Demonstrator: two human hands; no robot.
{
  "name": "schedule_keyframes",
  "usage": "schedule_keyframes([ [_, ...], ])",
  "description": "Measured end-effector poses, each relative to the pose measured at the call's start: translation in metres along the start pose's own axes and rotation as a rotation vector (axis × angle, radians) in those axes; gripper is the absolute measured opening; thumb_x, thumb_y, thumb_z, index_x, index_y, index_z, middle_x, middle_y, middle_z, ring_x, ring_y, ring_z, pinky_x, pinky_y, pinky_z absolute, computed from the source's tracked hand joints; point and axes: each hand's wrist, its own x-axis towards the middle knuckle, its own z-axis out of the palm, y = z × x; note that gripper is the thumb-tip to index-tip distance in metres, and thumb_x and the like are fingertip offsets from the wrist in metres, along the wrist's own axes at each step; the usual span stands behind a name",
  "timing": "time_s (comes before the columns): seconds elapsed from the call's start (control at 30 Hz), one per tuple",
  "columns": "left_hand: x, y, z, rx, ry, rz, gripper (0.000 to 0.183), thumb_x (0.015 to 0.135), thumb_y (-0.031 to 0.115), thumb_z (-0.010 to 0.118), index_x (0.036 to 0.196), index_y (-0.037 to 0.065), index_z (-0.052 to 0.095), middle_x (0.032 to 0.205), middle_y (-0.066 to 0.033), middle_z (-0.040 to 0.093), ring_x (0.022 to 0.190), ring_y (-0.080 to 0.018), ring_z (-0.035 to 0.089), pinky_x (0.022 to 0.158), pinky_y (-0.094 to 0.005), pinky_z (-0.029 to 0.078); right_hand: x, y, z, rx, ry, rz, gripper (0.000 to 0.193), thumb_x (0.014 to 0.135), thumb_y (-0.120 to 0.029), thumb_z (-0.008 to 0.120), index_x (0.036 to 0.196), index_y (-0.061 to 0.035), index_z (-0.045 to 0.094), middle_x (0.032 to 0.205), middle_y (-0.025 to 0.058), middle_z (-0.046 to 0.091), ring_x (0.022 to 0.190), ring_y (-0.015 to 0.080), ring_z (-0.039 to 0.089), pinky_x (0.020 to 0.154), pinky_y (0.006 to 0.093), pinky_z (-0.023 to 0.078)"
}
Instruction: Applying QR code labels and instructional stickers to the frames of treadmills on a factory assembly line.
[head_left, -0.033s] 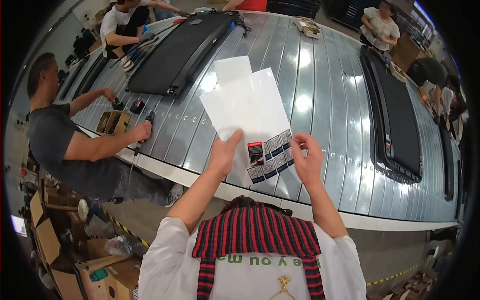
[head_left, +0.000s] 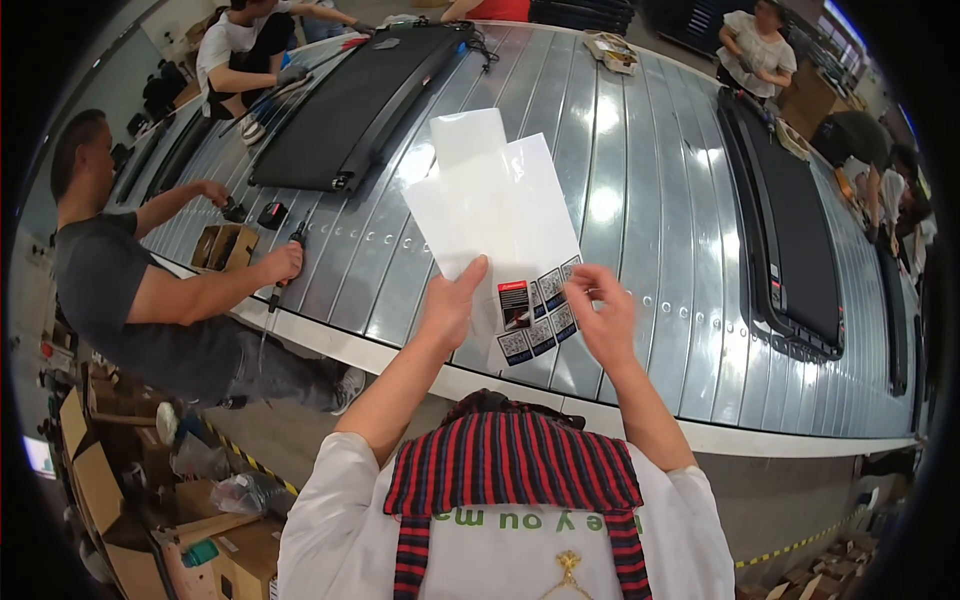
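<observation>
My left hand (head_left: 455, 305) is closed on a fan of white sticker sheets (head_left: 500, 200), thumb on top, held over the near edge of the metal table. Rows of small black-and-white code stickers (head_left: 540, 335) line the lower right part of the sheets. Beside them lies a red-and-black label (head_left: 514, 303). My right hand (head_left: 603, 312) is at the sheets' right edge, with thumb and index finger bent in a pinch on the corner by the upper right sticker. Its fingertips partly cover that sticker.
A long black treadmill-like deck (head_left: 350, 110) lies on the slatted metal table (head_left: 660, 240), another (head_left: 785, 220) at right. At left a person (head_left: 110, 230) holds a power tool (head_left: 290, 265) near an open cardboard box (head_left: 224, 247). Other people work along the far side.
My right hand has shifted a little left, its fingertips now over the upper right sticker. The sheets have moved slightly; my left hand keeps its hold.
</observation>
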Motion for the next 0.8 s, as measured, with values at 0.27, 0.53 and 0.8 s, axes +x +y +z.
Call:
schedule_keyframes([
  [0.27, 0.003, 0.014, -0.004, -0.029, -0.05, -0.044, 0.051, 0.073, 0.029, 0.067, 0.108, -0.004, 0.048, 0.099, -0.01, 0.055, 0.087, -0.0175, 0.054, 0.076, -0.0298, 0.043, 0.013, -0.002, 0.049, 0.459, -0.22, 0.336, 0.019, 0.078, -0.004, 0.057, 0.094, 0.0029, 0.051, 0.08, 0.0051, 0.059, 0.069, 0.0074, 0.055, 0.061, 0.0196, 0.044],
  [0.53, 0.016, 0.026, -0.023, -0.005, -0.062, -0.011, 0.045, 0.074, 0.028, 0.066, 0.104, -0.001, 0.05, 0.092, -0.0065, 0.056, 0.078, -0.0136, 0.055, 0.067, -0.0277, 0.046, 0.023, -0.02, 0.09, -0.054, -0.069, -0.022, 0.015, 0.074, -0.007, 0.062, 0.086, -0.001, 0.054, 0.07, 0.0031, 0.056, 0.06, 0.0093, 0.051, 0.056, 0.0207, 0.043],
  [0.8, 0.019, 0.035, -0.031, 0.128, -0.13, 0.074, 0.034, 0.079, 0.031, 0.06, 0.09, -0.001, 0.058, 0.079, -0.0038, 0.058, 0.07, -0.0095, 0.054, 0.06, -0.0243, 0.044, 0.027, -0.024, 0.104, -0.006, -0.064, 0.061, 0.012, 0.074, -0.009, 0.06, 0.079, 0.0018, 0.057, 0.066, 0.0084, 0.06, 0.057, 0.0123, 0.056, 0.055, 0.0245, 0.045],
])
